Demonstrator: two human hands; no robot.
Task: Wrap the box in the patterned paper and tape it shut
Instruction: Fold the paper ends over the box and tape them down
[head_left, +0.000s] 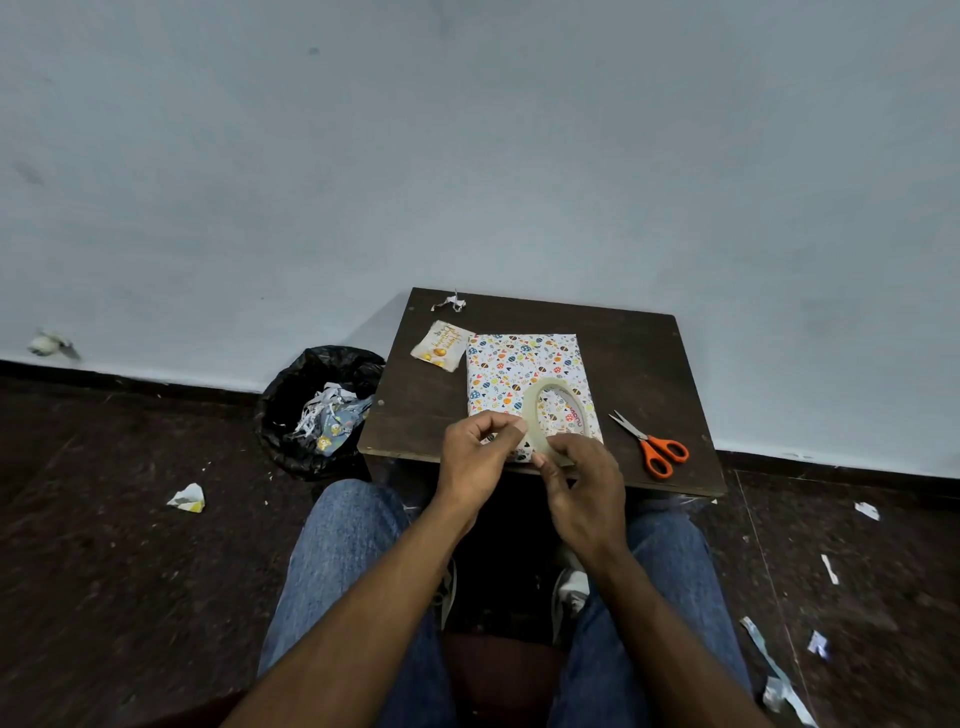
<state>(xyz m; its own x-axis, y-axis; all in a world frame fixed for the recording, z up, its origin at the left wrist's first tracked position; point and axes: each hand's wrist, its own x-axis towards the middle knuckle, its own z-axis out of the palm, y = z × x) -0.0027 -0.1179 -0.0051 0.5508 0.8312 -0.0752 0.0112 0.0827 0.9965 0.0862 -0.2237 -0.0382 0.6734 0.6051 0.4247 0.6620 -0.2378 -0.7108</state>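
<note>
Taping step: right hand (584, 491) grips tape roll (558, 415) over wrapped box (511, 371) at counter (639, 358) front edge; left hand (475, 457) pinches its free end, likely next pulling a strip.

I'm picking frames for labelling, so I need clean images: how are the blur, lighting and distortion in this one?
Head view: the hands, the tape roll and the wrapped box are fairly sharp; the edges go soft, with the scrap by the wall smeared. The light is dim and even, without glare. The wide lens bends the skirting line and the table edges.
</note>
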